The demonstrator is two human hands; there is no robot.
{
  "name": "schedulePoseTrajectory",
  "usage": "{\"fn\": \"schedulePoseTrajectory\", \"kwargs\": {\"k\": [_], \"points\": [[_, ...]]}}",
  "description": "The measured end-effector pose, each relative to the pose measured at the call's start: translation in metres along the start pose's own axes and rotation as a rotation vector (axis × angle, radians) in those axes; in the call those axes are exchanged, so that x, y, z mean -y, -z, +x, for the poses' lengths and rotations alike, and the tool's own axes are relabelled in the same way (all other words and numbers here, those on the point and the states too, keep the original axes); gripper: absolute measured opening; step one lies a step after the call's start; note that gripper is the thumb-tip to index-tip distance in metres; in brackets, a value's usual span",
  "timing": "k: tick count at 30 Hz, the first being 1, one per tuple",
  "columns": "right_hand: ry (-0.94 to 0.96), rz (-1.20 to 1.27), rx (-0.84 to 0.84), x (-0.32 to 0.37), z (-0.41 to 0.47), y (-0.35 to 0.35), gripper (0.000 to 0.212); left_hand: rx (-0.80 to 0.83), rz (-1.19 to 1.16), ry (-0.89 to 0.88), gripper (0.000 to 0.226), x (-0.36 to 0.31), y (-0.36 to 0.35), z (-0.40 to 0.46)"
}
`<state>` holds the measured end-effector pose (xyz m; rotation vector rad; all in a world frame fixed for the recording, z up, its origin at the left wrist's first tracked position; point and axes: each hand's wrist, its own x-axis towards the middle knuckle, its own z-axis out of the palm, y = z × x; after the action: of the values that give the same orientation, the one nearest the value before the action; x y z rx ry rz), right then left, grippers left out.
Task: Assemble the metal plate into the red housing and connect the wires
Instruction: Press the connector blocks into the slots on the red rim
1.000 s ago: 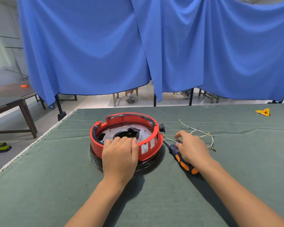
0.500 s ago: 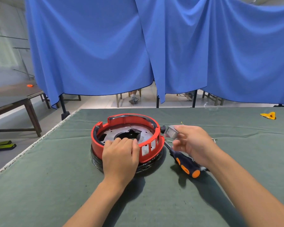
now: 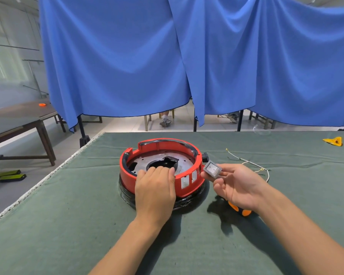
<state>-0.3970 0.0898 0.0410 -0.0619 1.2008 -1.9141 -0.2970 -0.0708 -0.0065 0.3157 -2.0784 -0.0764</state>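
The round red housing (image 3: 187,151) stands on the green table mat, with the grey metal plate (image 3: 185,161) lying inside it around a dark central hole. My left hand (image 3: 155,191) rests over the housing's near rim, fingers curled onto the plate. Just right of the housing, my right hand (image 3: 236,187) holds a small grey rocker switch (image 3: 212,169) pinched between thumb and fingers, its face turned up. Thin white wires (image 3: 246,161) lie loose on the mat behind my right hand.
A screwdriver with an orange and dark blue handle (image 3: 240,210) lies under my right wrist, mostly hidden. A yellow piece (image 3: 334,140) sits at the far right. The mat's left edge (image 3: 48,177) drops to the floor. Blue curtains hang behind the table.
My right hand has lifted the grey switch off the mat near the wires and turned palm-up beside the housing. My left hand has stayed on the housing rim.
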Motion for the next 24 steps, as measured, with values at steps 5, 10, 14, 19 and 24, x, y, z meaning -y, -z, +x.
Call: {"fn": "schedulePoseTrajectory", "kwargs": {"k": [5, 10, 14, 19, 24], "points": [[0.002, 0.000, -0.011, -0.002, 0.002, 0.000, 0.021, -0.013, -0.042, 0.025, 0.040, 0.002, 0.000, 0.000], [-0.021, -0.079, 0.062, -0.006, -0.001, -0.009, 0.016, 0.019, -0.063, 0.018, 0.039, 0.002, 0.001, -0.003], [0.088, -0.290, 0.108, -0.010, -0.003, -0.017, 0.028, 0.066, -0.393, 0.126, 0.035, 0.009, 0.009, 0.005], [0.271, -0.542, -0.056, -0.024, -0.001, -0.024, 0.013, 0.107, -0.274, 0.274, 0.031, 0.032, 0.014, 0.012], [0.486, -0.717, -0.212, -0.033, 0.001, -0.025, 0.007, 0.159, -0.220, 0.280, 0.043, 0.032, 0.012, 0.013]]}}
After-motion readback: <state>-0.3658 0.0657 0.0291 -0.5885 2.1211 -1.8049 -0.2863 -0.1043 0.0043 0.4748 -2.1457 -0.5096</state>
